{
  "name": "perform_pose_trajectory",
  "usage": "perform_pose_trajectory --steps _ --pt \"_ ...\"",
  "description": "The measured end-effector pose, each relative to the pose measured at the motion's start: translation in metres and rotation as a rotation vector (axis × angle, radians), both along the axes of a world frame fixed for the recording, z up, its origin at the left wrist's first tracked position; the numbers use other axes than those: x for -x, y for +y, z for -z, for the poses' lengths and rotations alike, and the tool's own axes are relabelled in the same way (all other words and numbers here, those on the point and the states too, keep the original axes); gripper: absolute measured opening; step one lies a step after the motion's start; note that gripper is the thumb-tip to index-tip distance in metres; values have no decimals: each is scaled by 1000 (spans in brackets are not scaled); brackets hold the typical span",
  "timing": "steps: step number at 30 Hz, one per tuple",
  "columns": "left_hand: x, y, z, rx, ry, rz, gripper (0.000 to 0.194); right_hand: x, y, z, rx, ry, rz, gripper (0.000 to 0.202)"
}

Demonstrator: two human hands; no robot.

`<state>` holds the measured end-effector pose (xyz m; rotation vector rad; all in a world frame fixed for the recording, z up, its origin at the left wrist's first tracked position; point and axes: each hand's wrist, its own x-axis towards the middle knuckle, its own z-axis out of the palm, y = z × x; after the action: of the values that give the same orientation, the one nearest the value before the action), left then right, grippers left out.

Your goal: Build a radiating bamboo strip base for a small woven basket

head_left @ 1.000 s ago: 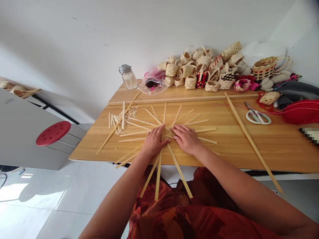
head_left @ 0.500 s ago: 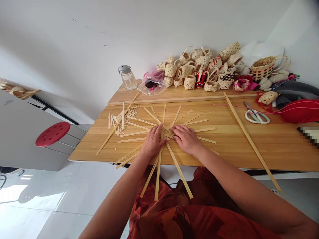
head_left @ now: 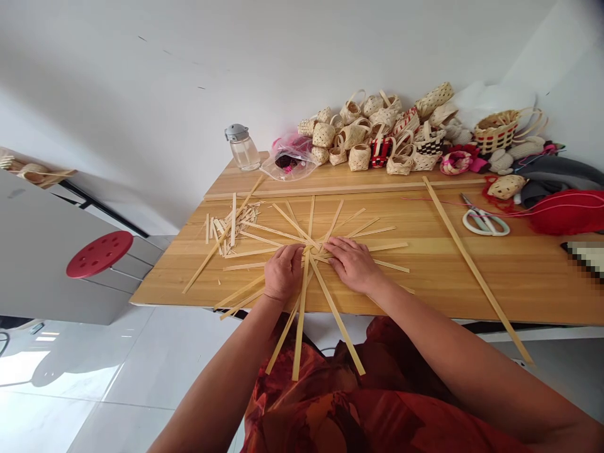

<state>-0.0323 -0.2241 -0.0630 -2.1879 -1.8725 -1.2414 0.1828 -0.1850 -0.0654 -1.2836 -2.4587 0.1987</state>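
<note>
Flat bamboo strips cross one another in a star on the table, their ends fanning out all round and a few hanging past the front edge. Left of the crossing, my left hand is closed, its fingertips pinching a strip near the middle. My right hand lies to the right of the crossing, fingers close together and bent down onto the strips. Its thumb is mostly hidden. Both hands partly cover the strips beneath them, and the two are a little apart.
Small woven baskets are heaped along the wall, beside a plastic bag and a water bottle. White-handled scissors and a long strip lie at right. Offcuts are piled at left. A red stool stands beyond the table.
My left hand has drawn back slightly to the left and its spread thumb and fingers have closed into a pinch. The right hand has stayed in nearly the same place.
</note>
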Motion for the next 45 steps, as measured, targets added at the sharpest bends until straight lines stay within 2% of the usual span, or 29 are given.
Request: perform_pose_trajectory --steps 5,11,16,28,45 --pt "0 2 -3 29 40 -23 30 1 -1 -1 2 -7 14 42" --pt "-3 6 -1 95 120 102 43 0 1 4 -19 -7 11 43" --pt "-4 6 -3 139 224 133 34 -1 2 5 -41 3 -3 42" --pt "-7 7 -4 193 362 206 37 0 0 2 -35 17 -9 44" --pt "-9 8 -5 266 361 165 52 0 5 5 0 74 -11 42"
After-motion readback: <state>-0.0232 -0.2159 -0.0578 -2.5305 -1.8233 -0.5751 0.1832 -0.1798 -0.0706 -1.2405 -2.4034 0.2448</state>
